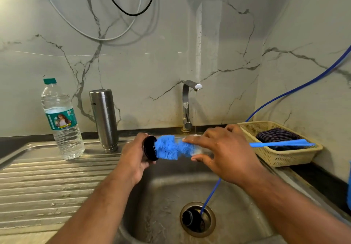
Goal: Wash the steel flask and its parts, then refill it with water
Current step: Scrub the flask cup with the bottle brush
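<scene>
Head view, from where I sit: the left hand (134, 156) is curled round a black cap (150, 148), gripping it by the rim with its open face turned to the right, above the left edge of the sink (161, 196). The blue bristle head of a bottle brush (171, 146) presses straight into that face, so the cap sits between the left fingers and the bristles. The right hand (226, 154) holds the brush just behind the bristles, index finger stretched along the top and thumb underneath, the other fingers lifted and spread. The flat blue handle (281, 144) sticks out past the wrist and over the basket (284, 158). The steel flask (105, 118) is in neither hand. It stands on the drainboard (47, 183) against the back wall, ridged narrow end down, well left of the cap and just right of a plastic water bottle (62, 124) with a green lid. A thin stream falls from the tap (188, 103) behind the right fingers. I can't tell whether it reaches the brush. The basket on the right counter holds a dark checked cloth (275, 136). A thin blue tube (210, 194) runs under the right hand down into the drain (197, 219).
</scene>
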`<state>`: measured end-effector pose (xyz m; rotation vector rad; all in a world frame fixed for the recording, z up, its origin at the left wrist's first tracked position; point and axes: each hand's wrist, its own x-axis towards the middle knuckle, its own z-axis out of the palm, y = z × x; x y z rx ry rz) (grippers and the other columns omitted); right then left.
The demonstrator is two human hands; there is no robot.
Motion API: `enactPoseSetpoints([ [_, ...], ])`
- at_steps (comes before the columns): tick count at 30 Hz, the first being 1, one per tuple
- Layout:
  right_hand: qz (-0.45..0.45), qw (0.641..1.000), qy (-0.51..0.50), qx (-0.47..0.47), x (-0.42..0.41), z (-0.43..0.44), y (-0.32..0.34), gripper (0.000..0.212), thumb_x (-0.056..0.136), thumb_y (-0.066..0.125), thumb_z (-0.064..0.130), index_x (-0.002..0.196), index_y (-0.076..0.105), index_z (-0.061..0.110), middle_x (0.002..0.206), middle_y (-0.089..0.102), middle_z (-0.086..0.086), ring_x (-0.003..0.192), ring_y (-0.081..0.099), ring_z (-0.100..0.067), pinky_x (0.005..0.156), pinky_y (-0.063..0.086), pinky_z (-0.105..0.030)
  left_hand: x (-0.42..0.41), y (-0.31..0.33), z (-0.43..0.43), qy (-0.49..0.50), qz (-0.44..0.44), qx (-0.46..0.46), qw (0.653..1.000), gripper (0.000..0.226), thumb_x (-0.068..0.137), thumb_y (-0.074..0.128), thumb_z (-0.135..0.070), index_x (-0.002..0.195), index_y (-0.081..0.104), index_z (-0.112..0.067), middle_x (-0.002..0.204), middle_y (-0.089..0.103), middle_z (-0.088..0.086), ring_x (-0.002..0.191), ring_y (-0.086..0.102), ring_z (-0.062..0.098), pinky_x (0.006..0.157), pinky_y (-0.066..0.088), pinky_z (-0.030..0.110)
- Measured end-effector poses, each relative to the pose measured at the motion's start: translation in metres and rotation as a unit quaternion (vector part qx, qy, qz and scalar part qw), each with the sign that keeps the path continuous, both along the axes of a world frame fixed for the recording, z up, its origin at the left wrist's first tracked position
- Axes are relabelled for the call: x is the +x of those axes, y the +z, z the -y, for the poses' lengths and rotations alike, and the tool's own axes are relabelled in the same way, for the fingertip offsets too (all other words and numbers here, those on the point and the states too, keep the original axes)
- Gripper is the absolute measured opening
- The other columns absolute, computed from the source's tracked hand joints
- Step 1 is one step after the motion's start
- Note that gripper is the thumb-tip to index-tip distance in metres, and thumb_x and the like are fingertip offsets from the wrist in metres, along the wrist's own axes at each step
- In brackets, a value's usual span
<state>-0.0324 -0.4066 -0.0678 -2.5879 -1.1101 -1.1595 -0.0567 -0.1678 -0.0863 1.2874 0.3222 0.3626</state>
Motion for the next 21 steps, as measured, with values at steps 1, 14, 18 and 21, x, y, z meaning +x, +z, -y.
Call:
enactPoseSetpoints([
  [1,0.008,1.000,0.005,-0.011,-0.003,-0.005,-0.002,0.053,0.080,0.075,0.060,0.130,0.061,0.048,0.082,0.062,0.014,0.079,0.060,-0.011,0.078,0.043,-0.039,-0.001,-0.001,0.006,-0.018,-0.004,0.018,1.000,0.024,0.101,0.056,-0.030,0.102,0.068,-0.010,0.095,0.072,0.016,0.086,0.069,0.028,0.069,0.055,0.041],
  [14,-0.247,0.967,-0.060,-0.015,-0.026,-0.021,0.001,0.046,0.103,0.016,0.064,0.108,0.053,0.037,0.077,0.055,0.009,0.074,0.056,-0.011,0.073,0.043,-0.034,0.002,-0.001,0.017,0.018,0.106,0.093,0.990,0.024,0.099,0.059,-0.024,0.083,0.073,-0.013,0.083,0.069,0.008,0.083,0.065,0.020,0.071,0.055,0.037],
  [18,-0.379,0.922,-0.006,0.080,-0.019,-0.020,-0.008,0.040,0.101,0.024,0.068,0.086,0.050,0.042,0.087,0.060,0.009,0.080,0.058,-0.006,0.067,0.047,-0.030,0.002,-0.007,0.020,-0.019,0.138,0.140,0.980,0.022,0.098,0.061,-0.028,0.087,0.072,-0.013,0.095,0.068,0.013,0.085,0.064,0.021,0.073,0.054,0.034],
  [21,-0.311,0.949,-0.016,0.051,-0.019,-0.016,-0.004,0.046,0.098,0.039,0.070,0.135,0.054,0.046,0.116,0.069,0.012,0.103,0.062,-0.007,0.088,0.054,-0.034,0.004,-0.010,0.020,-0.036,0.108,0.152,0.982,0.024,0.100,0.059,-0.031,0.088,0.072,-0.014,0.093,0.068,0.013,0.084,0.064,0.022,0.074,0.054,0.039],
])
